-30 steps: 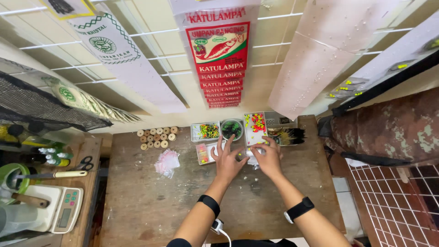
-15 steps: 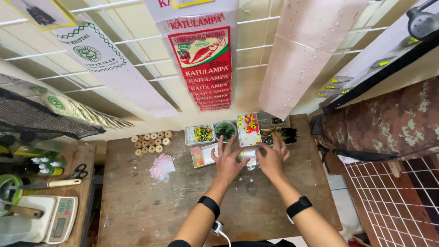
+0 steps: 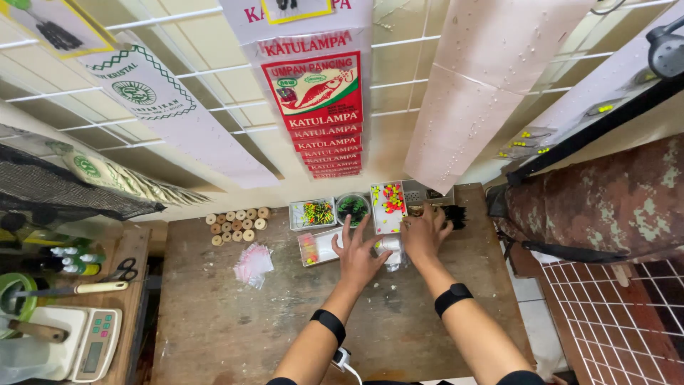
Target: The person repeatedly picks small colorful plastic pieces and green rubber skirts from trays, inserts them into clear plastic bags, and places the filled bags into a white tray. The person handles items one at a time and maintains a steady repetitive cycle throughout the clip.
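My left hand (image 3: pixel 360 258) hovers with fingers spread over a shallow clear tray (image 3: pixel 318 247) of small coloured bits. Farther back and to the right, my right hand (image 3: pixel 423 232) has its fingers spread at the edge of a grey box (image 3: pixel 427 193), beside a bundle of black pieces (image 3: pixel 456 215). A small clear plastic bag (image 3: pixel 390 252) lies on the wooden table (image 3: pixel 235 321) between the two hands, by my right thumb. Whether the thumb touches it is unclear. Both wrists wear black bands.
At the table's back stand a clear box of coloured beads (image 3: pixel 313 213), a round green-filled tub (image 3: pixel 353 207) and a tray of red and yellow floats (image 3: pixel 388 206). Wooden spools (image 3: pixel 236 224) and pink bags (image 3: pixel 253 264) lie left. A scale (image 3: pixel 87 345), scissors (image 3: pixel 125 270), camouflage cloth (image 3: pixel 605 207).
My right hand has reached back and right from the small bag to the grey box. My left hand's fingers have spread. The view has shifted slightly.
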